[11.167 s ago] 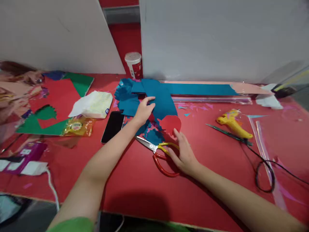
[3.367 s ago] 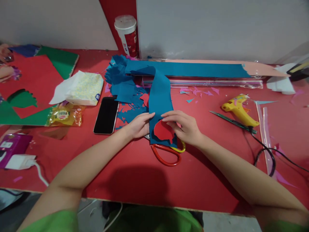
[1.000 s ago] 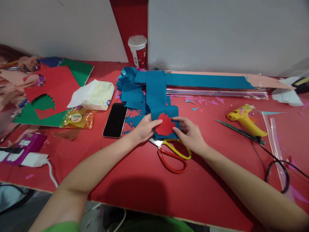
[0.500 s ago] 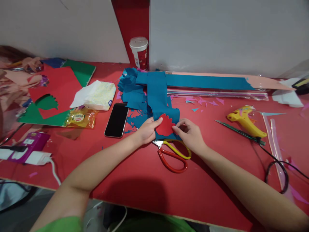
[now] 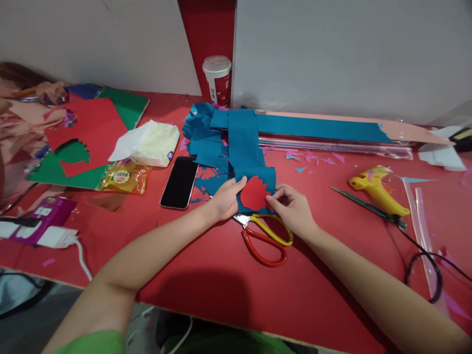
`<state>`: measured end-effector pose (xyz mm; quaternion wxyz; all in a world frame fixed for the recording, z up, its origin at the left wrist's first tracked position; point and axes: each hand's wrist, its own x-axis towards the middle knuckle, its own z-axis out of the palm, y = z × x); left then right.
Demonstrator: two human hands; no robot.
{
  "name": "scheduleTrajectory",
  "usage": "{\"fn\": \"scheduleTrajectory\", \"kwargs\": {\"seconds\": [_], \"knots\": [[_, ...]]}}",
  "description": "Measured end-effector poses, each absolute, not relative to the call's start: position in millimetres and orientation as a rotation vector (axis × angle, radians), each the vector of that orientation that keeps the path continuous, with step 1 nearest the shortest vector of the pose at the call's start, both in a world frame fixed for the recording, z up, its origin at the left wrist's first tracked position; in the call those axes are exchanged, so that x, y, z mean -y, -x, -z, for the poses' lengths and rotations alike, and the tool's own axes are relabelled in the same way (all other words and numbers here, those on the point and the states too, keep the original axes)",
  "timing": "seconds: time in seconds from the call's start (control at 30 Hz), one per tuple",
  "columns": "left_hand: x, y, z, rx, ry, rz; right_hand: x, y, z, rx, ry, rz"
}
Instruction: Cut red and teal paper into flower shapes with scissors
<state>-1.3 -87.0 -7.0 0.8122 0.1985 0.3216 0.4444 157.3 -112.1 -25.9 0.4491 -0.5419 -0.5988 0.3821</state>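
Note:
A small red scalloped paper cutout (image 5: pixel 254 193) lies on the near end of a blue paper strip (image 5: pixel 245 145). My left hand (image 5: pixel 225 198) presses the strip's left edge, thumb touching the cutout's left side. On the cutout's right edge my right hand (image 5: pixel 293 209) pinches it with thumb and fingers. Red-and-yellow handled scissors (image 5: pixel 263 235) lie just below, their blades partly hidden under the blue strip.
A black phone (image 5: pixel 180 181) lies left of the hands. Blue scraps (image 5: pixel 201 137), a tissue pack (image 5: pixel 149 142), a snack packet (image 5: pixel 121 178) and red and green sheets (image 5: pixel 83 142) are at left. A yellow glue gun (image 5: pixel 376 183) with cable sits right. A cup (image 5: pixel 219 80) stands at the wall.
Both hands have held the red cutout on the blue strip with only slight finger shifts. The view has drifted a little, so everything sits slightly further right.

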Motion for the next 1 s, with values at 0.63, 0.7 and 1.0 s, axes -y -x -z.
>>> {"fn": "scheduleTrajectory", "kwargs": {"seconds": [0.63,0.7,1.0], "knots": [[89,2,13,-0.736,-0.646,-0.949,114,-154,23,1.540,1.317,-0.880],[89,1,14,-0.742,-0.661,-0.955,113,-154,22,1.572,1.331,-0.848],[76,10,19,-0.789,-0.781,-0.952,135,-168,-20,2.597,1.550,-0.463]]}}
